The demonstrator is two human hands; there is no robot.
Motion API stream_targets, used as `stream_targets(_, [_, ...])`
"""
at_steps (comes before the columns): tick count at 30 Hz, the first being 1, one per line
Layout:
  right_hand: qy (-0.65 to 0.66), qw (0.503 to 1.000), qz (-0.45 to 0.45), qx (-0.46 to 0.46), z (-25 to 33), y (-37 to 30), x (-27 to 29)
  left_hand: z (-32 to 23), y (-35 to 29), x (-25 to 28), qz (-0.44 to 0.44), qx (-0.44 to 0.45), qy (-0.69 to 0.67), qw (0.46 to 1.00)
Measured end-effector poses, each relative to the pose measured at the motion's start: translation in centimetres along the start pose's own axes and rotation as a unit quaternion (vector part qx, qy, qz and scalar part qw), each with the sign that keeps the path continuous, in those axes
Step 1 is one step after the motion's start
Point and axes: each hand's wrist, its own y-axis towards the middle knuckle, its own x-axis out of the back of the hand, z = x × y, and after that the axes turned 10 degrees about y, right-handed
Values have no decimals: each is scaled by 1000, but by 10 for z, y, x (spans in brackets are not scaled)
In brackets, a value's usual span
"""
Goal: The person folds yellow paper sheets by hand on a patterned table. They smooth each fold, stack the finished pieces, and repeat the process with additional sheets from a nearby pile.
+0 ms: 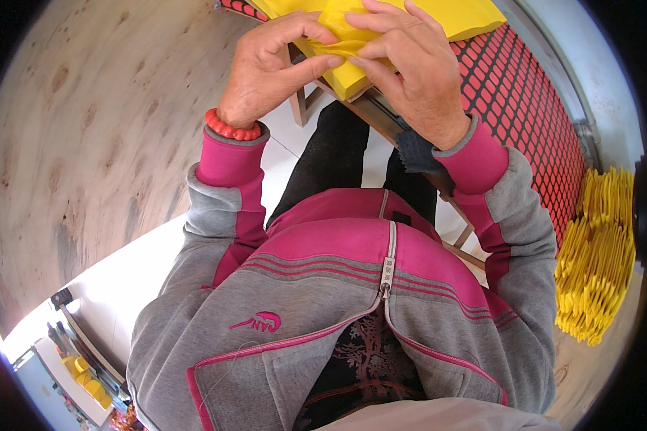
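Note:
My left hand (269,68) and my right hand (410,65) meet at the top of the view over a stack of yellow sheets (474,18). Both pinch and crease a folded yellow sheet (341,54) held between the fingertips, thumbs pressing its edge. A red bead bracelet (231,129) circles my left wrist. Pink and grey jacket sleeves cover both forearms.
The yellow stack lies on a red mesh surface (525,93) with a wooden frame. A pile of folded yellow pieces (597,258) sits at the right. A plywood wall (72,144) fills the left. White floor and a small tray with yellow items (83,373) lie lower left.

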Motion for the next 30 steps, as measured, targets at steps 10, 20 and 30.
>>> stream_targets(10, [26,999,-23,-7,-4,-2,-4,8,-3,2,1,-7,34,999])
stream_targets(20, [63,995,11,-72,2,5,1,13,-4,-5,-31,-11,2,999])
stream_targets(30, [123,972,188,-73,81,-59,49,-7,3,-17,-73,76,-87,991])
